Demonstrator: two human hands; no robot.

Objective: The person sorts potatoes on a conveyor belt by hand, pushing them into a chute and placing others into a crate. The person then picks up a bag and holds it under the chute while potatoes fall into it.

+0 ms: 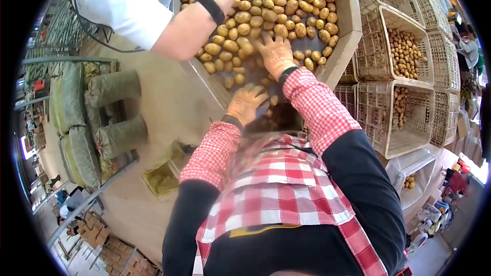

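Many potatoes (263, 13) lie spread over a sorting table (340, 53) with raised side walls. My right hand (276, 53), in an orange work glove, reaches onto the table with fingers spread among the potatoes, touching some at its fingertips. My left hand (247, 104), gloved in orange with greyish fingertips, is at the table's narrow near end. Its fingers are apart and slightly bent, beside a few loose potatoes that look blurred. No potato shows gripped in either hand. Below the left hand, a dark opening at the table's end is partly hidden by my apron.
Another person's arm (202, 20) with a black wristband reaches over the table from the left. Plastic crates (368, 117), some holding potatoes, are stacked at the right. Full green sacks (120, 135) lie at the left, near a yellowish open bag (161, 178) on the floor.
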